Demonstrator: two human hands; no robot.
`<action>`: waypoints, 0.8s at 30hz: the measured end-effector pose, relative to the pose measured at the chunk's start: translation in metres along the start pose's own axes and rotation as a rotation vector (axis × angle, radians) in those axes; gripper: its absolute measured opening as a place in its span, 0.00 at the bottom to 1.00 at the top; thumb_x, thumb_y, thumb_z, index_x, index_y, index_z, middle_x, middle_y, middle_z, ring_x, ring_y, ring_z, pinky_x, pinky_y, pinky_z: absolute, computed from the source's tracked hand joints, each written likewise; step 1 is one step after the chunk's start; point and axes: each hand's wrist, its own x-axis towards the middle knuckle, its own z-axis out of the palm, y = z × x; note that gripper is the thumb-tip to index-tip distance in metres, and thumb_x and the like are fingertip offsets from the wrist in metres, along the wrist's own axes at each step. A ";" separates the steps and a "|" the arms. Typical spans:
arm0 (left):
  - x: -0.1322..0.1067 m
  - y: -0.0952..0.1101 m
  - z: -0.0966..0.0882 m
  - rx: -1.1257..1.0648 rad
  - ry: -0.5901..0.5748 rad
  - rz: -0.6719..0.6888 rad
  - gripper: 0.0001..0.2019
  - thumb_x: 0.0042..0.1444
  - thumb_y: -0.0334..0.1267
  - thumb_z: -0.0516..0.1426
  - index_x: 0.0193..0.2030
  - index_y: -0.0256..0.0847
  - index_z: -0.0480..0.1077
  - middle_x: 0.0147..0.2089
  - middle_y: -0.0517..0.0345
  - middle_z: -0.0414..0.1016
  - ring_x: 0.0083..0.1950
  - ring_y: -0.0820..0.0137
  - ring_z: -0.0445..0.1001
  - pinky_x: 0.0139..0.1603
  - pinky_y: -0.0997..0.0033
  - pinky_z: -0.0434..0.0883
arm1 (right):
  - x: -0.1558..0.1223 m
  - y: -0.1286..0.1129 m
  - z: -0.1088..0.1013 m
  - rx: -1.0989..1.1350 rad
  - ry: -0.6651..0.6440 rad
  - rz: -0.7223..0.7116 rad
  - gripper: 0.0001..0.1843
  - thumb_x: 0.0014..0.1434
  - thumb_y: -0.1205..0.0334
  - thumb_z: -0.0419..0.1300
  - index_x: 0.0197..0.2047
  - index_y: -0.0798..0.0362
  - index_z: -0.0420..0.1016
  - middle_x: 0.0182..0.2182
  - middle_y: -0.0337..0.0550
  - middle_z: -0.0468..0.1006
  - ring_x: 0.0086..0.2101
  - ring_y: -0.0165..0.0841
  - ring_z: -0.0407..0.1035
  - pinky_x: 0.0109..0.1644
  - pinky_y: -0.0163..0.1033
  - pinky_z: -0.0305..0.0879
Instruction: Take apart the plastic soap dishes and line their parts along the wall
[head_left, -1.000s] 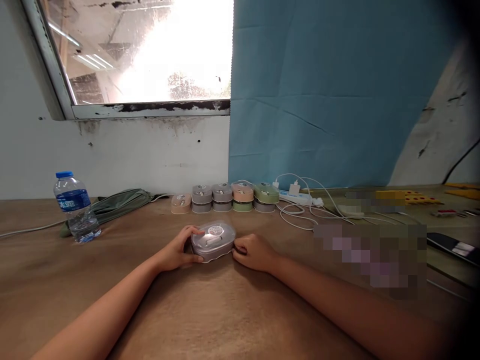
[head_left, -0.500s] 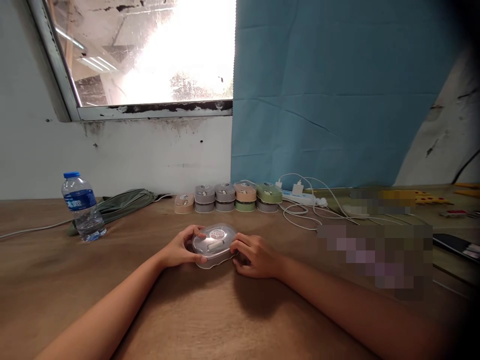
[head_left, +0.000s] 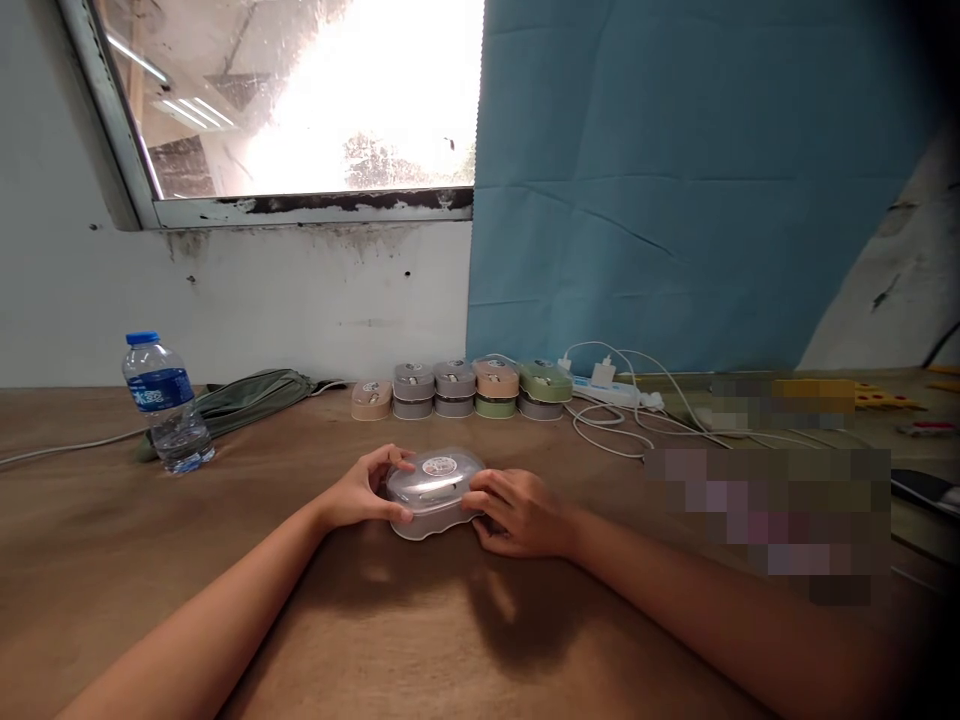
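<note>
A round white sticker [head_left: 439, 466] marks the clear lid of the grey box [head_left: 431, 508] at mid-worktop [head_left: 360, 640]; its print is too small to read. The left hand [head_left: 361, 492] grips the box's left side between thumb and fingers; the right hand [head_left: 521, 515] sets curled fingers on the right edge, whether pinching I cannot tell. White lettering on the bottle's [head_left: 169, 400] blue label is illegible. Behind are a green cloth [head_left: 255, 400], stickered boxes [head_left: 454, 380], mostly stacked, and a power strip [head_left: 611, 392] with tangled cables [head_left: 600, 428].
</note>
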 end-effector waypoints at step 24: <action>0.004 -0.011 -0.033 0.563 0.727 -0.325 0.24 0.55 0.52 0.43 0.32 0.33 0.69 0.30 0.51 0.76 0.26 0.67 0.72 0.30 0.68 0.69 | 0.001 -0.001 -0.003 0.085 -0.155 -0.002 0.13 0.56 0.56 0.52 0.42 0.55 0.68 0.37 0.46 0.70 0.31 0.29 0.68 0.32 0.34 0.62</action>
